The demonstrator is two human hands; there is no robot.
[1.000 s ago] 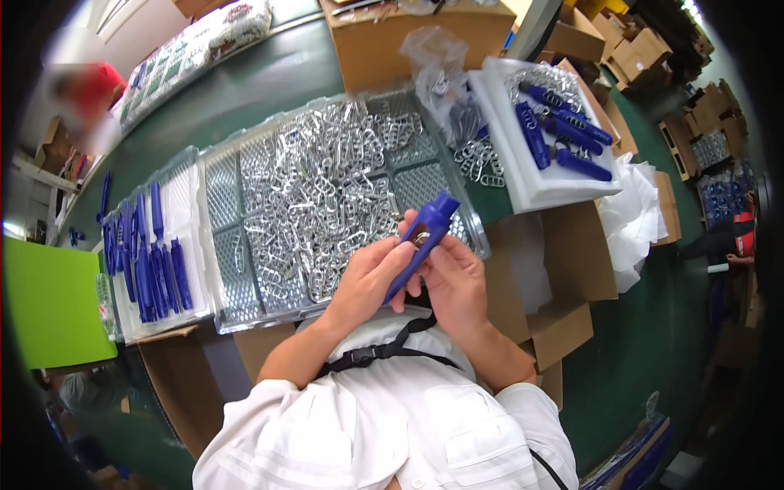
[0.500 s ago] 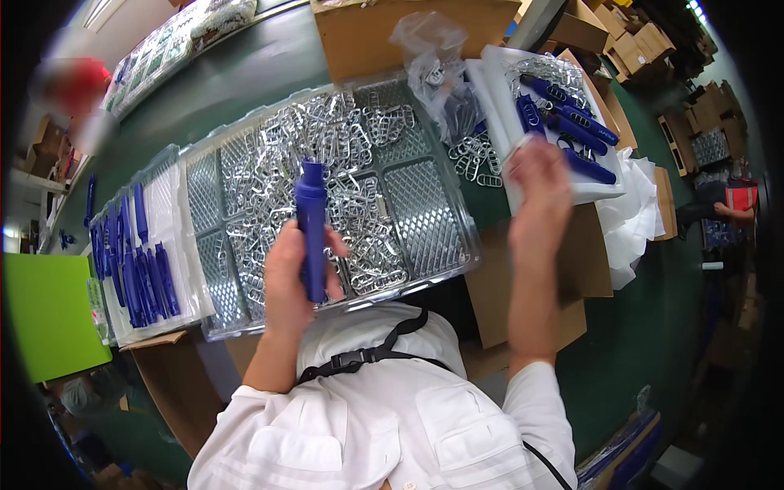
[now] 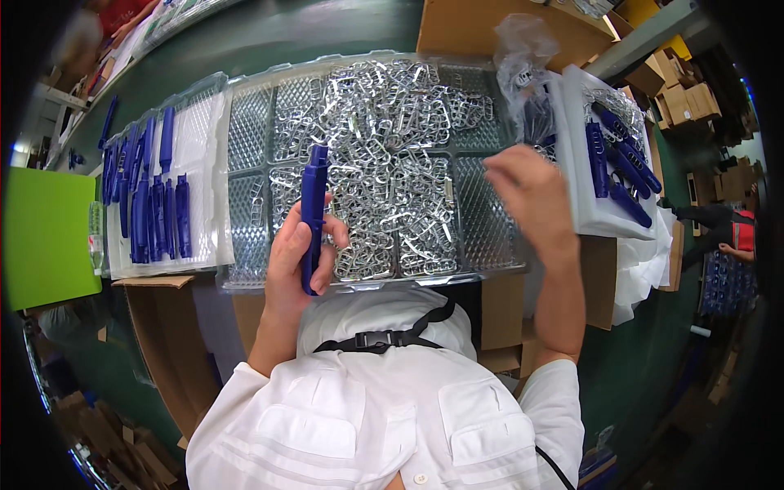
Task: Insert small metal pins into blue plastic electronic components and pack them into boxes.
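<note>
My left hand (image 3: 296,251) is closed around a long blue plastic handle (image 3: 314,214), held upright above the near edge of a clear plastic tray (image 3: 483,189). Heaps of shiny metal chain-like links (image 3: 392,122) fill the tray's middle compartments. My right hand (image 3: 535,196) hovers over the tray's right-hand compartments, its thumb and fingers drawn together; whatever sits between them, if anything, is too small to make out. Beyond it stands a white foam box (image 3: 578,147) holding several blue handles (image 3: 625,159) with metal links among them.
On the left, a white-lined clear tray (image 3: 208,163) carries several blue handle pieces (image 3: 151,212), beside a bright green panel (image 3: 49,233). A crumpled plastic bag (image 3: 524,69) lies at the foam box, below a cardboard box (image 3: 465,28). People work at the far left and right.
My right hand has moved left, from the foam box to over the tray. My left hand still grips the blue handle. The whole view has shifted, with the trays appearing farther right.
</note>
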